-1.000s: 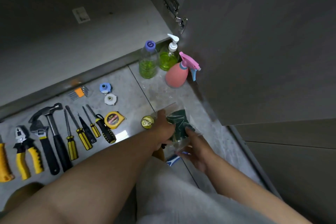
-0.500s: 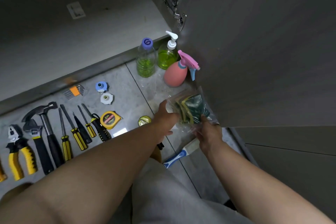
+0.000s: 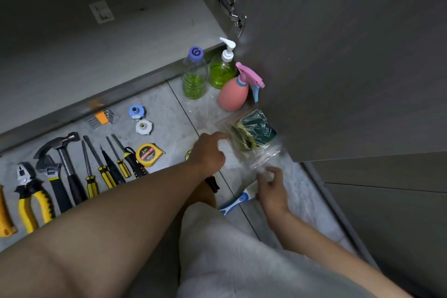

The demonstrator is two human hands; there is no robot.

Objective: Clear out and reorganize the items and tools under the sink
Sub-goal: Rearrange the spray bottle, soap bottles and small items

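left hand [image 3: 209,152] index finger out at sponge bag [image 3: 254,133] edge, grip cannot tell, right hand [image 3: 272,184] pinching bag's lower corner, three bottles [image 3: 193,77] behind, one hammer [image 3: 65,157]

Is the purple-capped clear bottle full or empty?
Partly full: green liquid fills only the lower part of the purple-capped bottle; the clear wall above shows none. Cap on.
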